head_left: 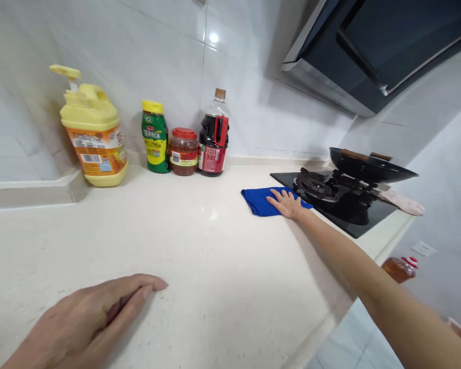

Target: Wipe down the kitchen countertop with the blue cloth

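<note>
My right hand lies flat with fingers spread on a blue cloth, pressing it against the white countertop. The cloth is folded and its right end reaches the edge of the black gas stove. In the lower left, my left hand rests on the countertop, thumb and forefinger drawn close together and nothing visible between them. Its other fingers are mostly hidden beneath. Small dark specks dot the counter near that hand.
Along the tiled wall stand a yellow pump jug, a green squeeze bottle, a red-lidded jar and a dark sauce bottle. A wok sits on the stove, a pale pink glove beside it. Above hangs a range hood.
</note>
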`<state>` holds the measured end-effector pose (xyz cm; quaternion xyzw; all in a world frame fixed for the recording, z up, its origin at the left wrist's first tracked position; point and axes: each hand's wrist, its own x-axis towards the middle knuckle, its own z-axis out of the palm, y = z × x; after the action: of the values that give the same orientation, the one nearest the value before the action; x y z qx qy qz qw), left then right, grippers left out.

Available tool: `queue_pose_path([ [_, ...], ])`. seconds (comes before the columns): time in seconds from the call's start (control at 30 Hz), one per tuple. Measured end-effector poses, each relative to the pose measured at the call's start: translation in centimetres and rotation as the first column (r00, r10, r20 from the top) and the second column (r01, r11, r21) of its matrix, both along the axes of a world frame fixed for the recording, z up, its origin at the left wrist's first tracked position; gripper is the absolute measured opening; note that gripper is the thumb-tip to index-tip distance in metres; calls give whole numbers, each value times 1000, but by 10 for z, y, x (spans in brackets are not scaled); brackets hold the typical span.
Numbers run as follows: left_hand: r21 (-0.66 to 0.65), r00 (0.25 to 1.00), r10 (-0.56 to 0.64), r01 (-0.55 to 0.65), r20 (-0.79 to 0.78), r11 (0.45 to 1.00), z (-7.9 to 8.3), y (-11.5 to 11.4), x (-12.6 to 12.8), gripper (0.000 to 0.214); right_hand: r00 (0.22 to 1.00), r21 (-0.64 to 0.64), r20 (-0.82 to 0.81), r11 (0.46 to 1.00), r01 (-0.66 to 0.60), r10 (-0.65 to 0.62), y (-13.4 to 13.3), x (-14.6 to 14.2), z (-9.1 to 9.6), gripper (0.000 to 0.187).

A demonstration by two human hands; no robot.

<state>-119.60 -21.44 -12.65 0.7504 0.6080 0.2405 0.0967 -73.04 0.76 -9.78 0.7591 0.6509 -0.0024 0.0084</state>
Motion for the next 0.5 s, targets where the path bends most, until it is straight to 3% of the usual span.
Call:
queue_pose_path([
  [0.2,37,999,-34,33,14,999,11,-8,8,33,997,0,-58,998,60,-60,50,-19,-2,82],
  [0.5,-207,985,-73,104,154,973,20,-11,14,47,988,2,-17,989,-150,150,78,-49,-2,67],
])
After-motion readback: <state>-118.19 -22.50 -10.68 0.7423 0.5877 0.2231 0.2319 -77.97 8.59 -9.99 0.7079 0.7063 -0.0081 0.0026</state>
